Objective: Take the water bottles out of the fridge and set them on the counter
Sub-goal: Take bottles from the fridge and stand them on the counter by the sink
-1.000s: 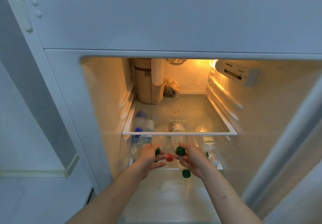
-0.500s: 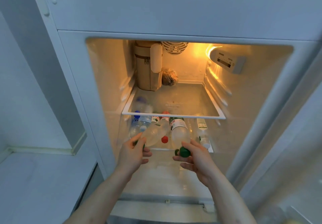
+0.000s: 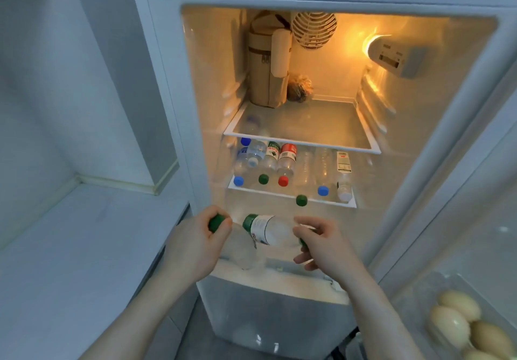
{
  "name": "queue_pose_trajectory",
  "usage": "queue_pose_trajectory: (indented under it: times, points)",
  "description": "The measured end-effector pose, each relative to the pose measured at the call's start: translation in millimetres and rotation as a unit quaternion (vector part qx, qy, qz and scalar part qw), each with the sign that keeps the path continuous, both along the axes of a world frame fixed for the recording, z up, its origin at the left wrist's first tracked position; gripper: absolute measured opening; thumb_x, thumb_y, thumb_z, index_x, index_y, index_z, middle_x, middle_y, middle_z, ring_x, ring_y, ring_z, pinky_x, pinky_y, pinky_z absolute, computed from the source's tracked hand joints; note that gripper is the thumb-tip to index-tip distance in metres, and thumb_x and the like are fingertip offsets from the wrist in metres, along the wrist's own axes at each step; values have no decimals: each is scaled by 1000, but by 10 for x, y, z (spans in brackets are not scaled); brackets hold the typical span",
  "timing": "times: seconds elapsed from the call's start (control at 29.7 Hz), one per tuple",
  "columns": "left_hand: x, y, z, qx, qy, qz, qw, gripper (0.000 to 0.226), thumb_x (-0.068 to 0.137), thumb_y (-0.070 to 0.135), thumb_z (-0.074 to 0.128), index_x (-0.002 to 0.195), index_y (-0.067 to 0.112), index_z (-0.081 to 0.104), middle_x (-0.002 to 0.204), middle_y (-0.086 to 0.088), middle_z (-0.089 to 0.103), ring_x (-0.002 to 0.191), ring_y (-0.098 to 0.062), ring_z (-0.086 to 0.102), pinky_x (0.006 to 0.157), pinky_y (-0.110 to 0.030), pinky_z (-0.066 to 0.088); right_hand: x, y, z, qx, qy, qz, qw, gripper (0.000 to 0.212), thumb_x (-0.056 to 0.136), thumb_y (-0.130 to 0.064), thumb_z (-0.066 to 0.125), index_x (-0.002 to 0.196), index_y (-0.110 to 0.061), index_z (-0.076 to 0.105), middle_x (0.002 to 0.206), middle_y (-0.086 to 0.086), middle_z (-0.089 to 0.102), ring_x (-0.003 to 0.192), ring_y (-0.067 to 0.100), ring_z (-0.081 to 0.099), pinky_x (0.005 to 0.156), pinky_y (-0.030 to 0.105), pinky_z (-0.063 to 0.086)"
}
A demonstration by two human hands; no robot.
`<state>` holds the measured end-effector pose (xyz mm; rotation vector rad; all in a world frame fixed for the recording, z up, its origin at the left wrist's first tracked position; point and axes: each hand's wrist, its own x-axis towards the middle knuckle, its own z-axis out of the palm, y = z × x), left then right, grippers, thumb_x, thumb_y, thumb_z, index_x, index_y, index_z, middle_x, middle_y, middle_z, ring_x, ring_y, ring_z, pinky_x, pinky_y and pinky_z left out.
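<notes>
Both hands have pulled back out of the fridge (image 3: 167,85), and each one now brings a bottle with it. The left hand (image 3: 193,243) is curled round the green cap end of a clear bottle (image 3: 240,250) that hangs down from it. The right hand (image 3: 321,243) pinches the cap end of a second bottle (image 3: 265,229), which lies sideways between the two hands; its cap is mostly hidden, so how the fingers sit on it is hard to tell. Both bottles are out past the front edge of the lower shelf (image 3: 279,194), in open space. More bottles (image 3: 285,161) lie side by side on that shelf. The white counter (image 3: 78,236) is just to the left, beside the fridge wall. Eggs (image 3: 458,323) sit at the bottom right.
</notes>
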<state>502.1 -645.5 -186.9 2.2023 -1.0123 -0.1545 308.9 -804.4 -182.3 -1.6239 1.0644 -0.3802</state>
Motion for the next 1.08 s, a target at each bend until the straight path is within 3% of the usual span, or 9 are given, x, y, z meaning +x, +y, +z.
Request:
queue_pose_trajectory:
  times: [0.13,0.24,0.34,0.47,0.74,0.84,1.08]
  points:
    - [-41,375,-159,73,-16,0,997,14,96,46,55,86,37,59,67,14,62,64,-4,57,57,-29,44,105,240,29,-117,60,68,989,13,93,-28,63,99,-30,74,80,-6,73,57,17,74,67,39,63]
    - [-74,645,-242,107,-1,2,994,19,96,47,55,83,33,58,66,14,61,65,-3,57,52,-26,38,220,398,25,-176,107,137,969,10,89,-36,64,91,-34,74,84,-11,72,62,12,73,70,33,60]
    - [-110,1018,-321,126,21,21,992,17,94,50,55,85,35,58,65,8,62,62,-6,56,56,-28,43,352,653,-29,-196,151,212,946,9,81,-45,65,83,-39,71,79,-10,72,71,11,72,75,38,61]
    - [-145,1575,-440,121,53,47,990,16,93,53,55,88,38,56,67,7,61,63,-6,56,57,-28,42,519,1131,-76,-198,169,285,923,12,72,-46,70,78,-36,70,70,-7,70,66,8,72,72,37,61]
    - [-367,3009,-653,101,102,144,979,14,98,55,52,92,42,51,64,8,58,57,-6,53,56,-29,43,845,2329,-262,-226,161,404,872,13,69,-46,68,78,-36,66,75,-2,69,71,12,71,71,38,59]
    - [-473,3460,-678,119,93,189,970,16,97,56,52,93,40,49,68,6,59,63,-7,55,58,-29,44,955,2714,-318,-237,146,442,853,9,73,-45,68,72,-40,61,72,-4,67,70,11,69,67,33,54]
    - [-735,4312,-674,143,95,295,940,19,94,55,55,94,36,50,69,5,60,64,-9,57,56,-28,41,1248,3552,-386,-234,116,539,801,12,75,-45,72,86,-41,71,71,-12,67,70,2,62,61,18,46]
